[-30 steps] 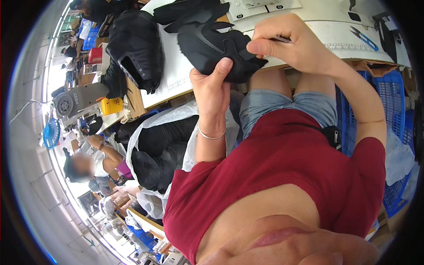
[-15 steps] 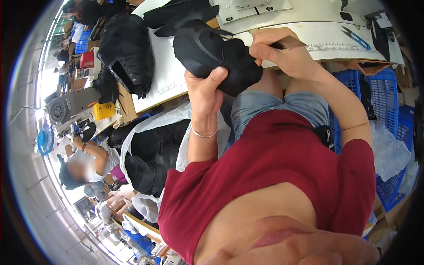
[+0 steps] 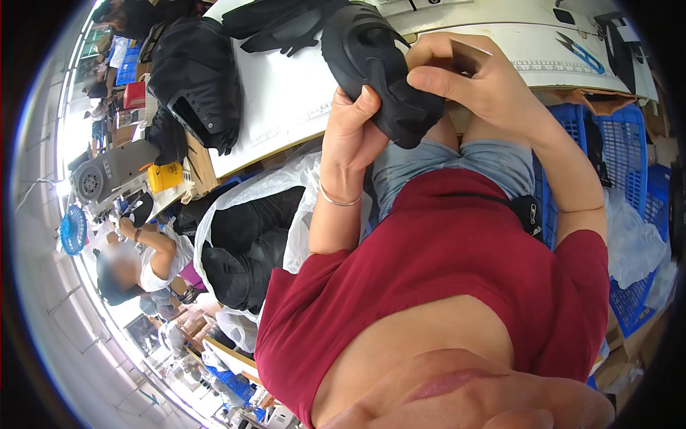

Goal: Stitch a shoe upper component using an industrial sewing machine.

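Note:
A black fabric shoe upper (image 3: pixel 389 79) is held up over my lap, at the near edge of the white table. My left hand (image 3: pixel 354 132) grips its near left side, thumb on top and fingers beneath. At the upper's right edge my right hand (image 3: pixel 464 79) is closed in a pinch, thumb and forefinger against the material. A narrow dark shape shows within the curl of the right fingers; I cannot make out what it is. The right fingertips partly cover the upper's edge.
More black uppers are piled on the table's left (image 3: pixel 196 86), with flat black pieces (image 3: pixel 286 25) behind. Blue snips (image 3: pixel 580 53) lie at the right. A white plastic bag of black uppers (image 3: pixel 250 236) stands left; blue crates (image 3: pixel 625 150) stand right. A co-worker (image 3: pixel 153 261) sits farther left.
The shoe upper has shifted right and turned more upright, with my left hand moving right along with it. My right hand stays at its right edge. The surrounding view has shifted slightly.

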`<state>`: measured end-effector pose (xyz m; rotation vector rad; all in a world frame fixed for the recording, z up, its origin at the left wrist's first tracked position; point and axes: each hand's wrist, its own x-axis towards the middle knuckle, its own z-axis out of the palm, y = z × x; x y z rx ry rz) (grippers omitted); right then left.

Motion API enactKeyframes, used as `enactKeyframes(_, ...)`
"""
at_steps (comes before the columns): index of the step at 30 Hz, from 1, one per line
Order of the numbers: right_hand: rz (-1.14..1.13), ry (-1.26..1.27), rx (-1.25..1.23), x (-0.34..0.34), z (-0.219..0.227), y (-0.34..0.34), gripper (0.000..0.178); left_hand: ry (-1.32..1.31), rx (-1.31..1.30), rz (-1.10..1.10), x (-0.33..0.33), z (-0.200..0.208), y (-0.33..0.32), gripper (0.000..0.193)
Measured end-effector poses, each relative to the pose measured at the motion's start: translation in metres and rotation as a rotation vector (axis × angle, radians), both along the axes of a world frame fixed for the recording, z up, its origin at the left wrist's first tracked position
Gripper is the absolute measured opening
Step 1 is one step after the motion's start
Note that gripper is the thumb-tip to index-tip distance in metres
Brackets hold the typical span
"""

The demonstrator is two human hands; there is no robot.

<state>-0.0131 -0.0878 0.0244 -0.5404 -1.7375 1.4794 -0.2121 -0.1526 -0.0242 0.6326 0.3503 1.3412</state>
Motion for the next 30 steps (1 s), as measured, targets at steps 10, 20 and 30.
enactKeyframes(10,-0.12,-0.038,0.03,-0.01,0.004,-0.004,0.02,0.962,0.15,0.806,0.013,0.036,-0.025,0.038)
enactKeyframes(20,-0.01,-0.247,-0.059,-0.008,0.007,-0.001,0.02,0.857,0.108,0.634,0.009,0.032,-0.023,0.016)
enactKeyframes(30,-0.037,-0.118,-0.22,-0.014,-0.007,0.006,0.023,0.587,-0.108,0.467,0.004,0.034,-0.023,0.01)
